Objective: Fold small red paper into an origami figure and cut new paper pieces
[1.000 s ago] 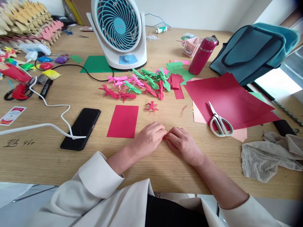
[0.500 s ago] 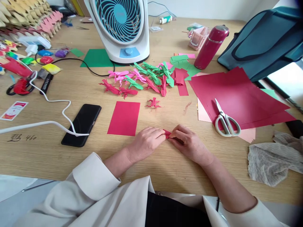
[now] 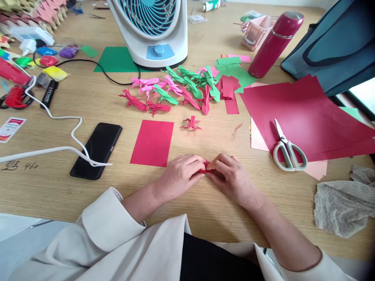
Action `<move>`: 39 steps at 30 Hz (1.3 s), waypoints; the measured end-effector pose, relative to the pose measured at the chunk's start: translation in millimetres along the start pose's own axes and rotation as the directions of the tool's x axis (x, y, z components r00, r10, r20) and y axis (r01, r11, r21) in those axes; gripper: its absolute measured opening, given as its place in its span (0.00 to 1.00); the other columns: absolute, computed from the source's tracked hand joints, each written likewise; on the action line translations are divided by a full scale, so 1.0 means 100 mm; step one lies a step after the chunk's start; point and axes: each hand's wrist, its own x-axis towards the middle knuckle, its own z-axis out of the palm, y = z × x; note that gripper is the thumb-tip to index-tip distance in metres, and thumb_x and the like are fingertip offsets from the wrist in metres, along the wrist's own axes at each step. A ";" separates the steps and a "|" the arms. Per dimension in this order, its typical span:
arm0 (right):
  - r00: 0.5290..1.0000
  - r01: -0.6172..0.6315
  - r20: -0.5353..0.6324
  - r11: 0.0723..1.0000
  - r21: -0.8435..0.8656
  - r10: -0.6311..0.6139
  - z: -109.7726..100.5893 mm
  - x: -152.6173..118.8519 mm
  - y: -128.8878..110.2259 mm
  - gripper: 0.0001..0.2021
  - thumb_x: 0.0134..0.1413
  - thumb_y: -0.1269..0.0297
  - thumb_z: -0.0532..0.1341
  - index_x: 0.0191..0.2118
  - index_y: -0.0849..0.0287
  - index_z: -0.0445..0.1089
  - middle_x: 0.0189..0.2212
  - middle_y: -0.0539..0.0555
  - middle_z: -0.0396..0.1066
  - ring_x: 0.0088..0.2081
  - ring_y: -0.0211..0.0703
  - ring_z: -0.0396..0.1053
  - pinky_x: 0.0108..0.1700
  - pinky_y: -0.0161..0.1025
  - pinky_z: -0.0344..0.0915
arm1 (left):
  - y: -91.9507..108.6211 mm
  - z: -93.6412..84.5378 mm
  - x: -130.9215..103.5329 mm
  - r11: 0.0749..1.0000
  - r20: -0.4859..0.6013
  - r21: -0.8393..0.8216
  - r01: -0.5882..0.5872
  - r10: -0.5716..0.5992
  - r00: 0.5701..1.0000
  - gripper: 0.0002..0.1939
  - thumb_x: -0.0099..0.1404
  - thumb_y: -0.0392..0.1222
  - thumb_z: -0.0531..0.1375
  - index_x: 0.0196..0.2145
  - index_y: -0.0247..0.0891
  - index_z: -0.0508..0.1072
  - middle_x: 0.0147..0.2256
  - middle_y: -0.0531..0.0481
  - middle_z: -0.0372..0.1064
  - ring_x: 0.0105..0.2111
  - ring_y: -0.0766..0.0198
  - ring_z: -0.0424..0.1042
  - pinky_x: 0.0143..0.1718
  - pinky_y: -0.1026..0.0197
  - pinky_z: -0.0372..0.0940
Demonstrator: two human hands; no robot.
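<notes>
Between my fingertips, low over the wooden table, is a small piece of folded red paper (image 3: 206, 165), mostly covered by the fingers. My left hand (image 3: 185, 171) pinches its left end, and my right hand (image 3: 230, 176) pinches the right end. A flat red paper rectangle (image 3: 152, 143) lies just beyond my left hand. A small red folded-paper figure with thin legs (image 3: 191, 123) sits beyond both hands. Farther back is a pile of green, pink and red folded-paper figures (image 3: 187, 88).
White-handled scissors (image 3: 288, 153) rest on large red sheets (image 3: 310, 117) at the right, near a crumpled cloth (image 3: 342, 207). A black phone (image 3: 96, 150) and white cable lie at the left. A fan (image 3: 159, 43), red bottle (image 3: 275, 45) and blue bag (image 3: 331, 50) stand behind.
The view has tilted down and shifted slightly. Both hands still hold the folded red paper; their fingers have moved a little closer together and more red shows at the lower left.
</notes>
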 end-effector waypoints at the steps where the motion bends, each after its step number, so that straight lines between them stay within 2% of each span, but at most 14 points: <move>1: 1.000 -0.006 0.000 1.000 0.005 0.006 0.00 0.00 0.00 0.03 0.64 0.66 0.60 0.40 0.57 0.71 0.35 0.54 0.69 0.36 0.42 0.68 0.41 0.42 0.61 | -0.01 0.00 0.00 0.999 0.002 -0.030 0.013 -0.013 1.000 0.02 0.68 0.34 0.59 0.38 0.37 0.71 0.43 0.49 0.74 0.44 0.62 0.73 0.47 0.58 0.67; 6: 1.000 -0.019 0.014 0.997 0.069 0.018 -0.02 0.00 0.01 0.01 0.62 0.69 0.61 0.37 0.57 0.70 0.34 0.52 0.68 0.35 0.41 0.68 0.40 0.41 0.60 | -0.02 0.01 0.00 0.996 0.013 -0.086 0.039 -0.038 0.999 0.02 0.67 0.34 0.60 0.37 0.38 0.72 0.43 0.49 0.73 0.45 0.62 0.72 0.47 0.59 0.67; 12: 0.999 -0.045 0.011 0.993 0.110 0.044 -0.04 0.01 0.00 0.03 0.61 0.69 0.63 0.34 0.57 0.69 0.32 0.51 0.67 0.33 0.40 0.66 0.38 0.41 0.59 | 0.00 0.01 0.01 0.998 0.025 -0.050 0.035 -0.034 0.999 0.02 0.67 0.37 0.60 0.38 0.38 0.73 0.43 0.48 0.72 0.44 0.61 0.71 0.47 0.57 0.67; 23: 0.999 -0.044 0.013 0.994 0.101 0.043 -0.04 0.00 0.01 0.04 0.61 0.70 0.62 0.34 0.57 0.68 0.32 0.51 0.66 0.33 0.40 0.65 0.39 0.41 0.59 | 0.05 0.03 0.00 0.998 -0.010 -0.043 0.041 -0.042 0.999 0.02 0.68 0.35 0.60 0.37 0.37 0.73 0.43 0.47 0.73 0.44 0.61 0.71 0.48 0.56 0.66; 34: 0.999 -0.047 0.026 0.996 0.072 0.045 -0.04 0.00 0.00 0.04 0.63 0.69 0.60 0.34 0.57 0.68 0.32 0.52 0.67 0.34 0.42 0.66 0.40 0.42 0.60 | 0.04 0.08 -0.03 1.000 -0.028 0.005 0.024 -0.024 0.999 0.07 0.71 0.37 0.56 0.42 0.37 0.73 0.43 0.46 0.73 0.44 0.60 0.72 0.48 0.54 0.67; 39: 0.998 -0.055 0.033 0.998 0.043 0.053 -0.05 0.00 -0.02 0.04 0.63 0.69 0.60 0.35 0.57 0.69 0.33 0.53 0.67 0.35 0.42 0.66 0.39 0.42 0.60 | 0.05 0.08 -0.02 0.999 -0.042 -0.005 0.050 -0.050 0.998 0.06 0.70 0.35 0.56 0.40 0.37 0.74 0.43 0.46 0.73 0.44 0.60 0.71 0.49 0.55 0.67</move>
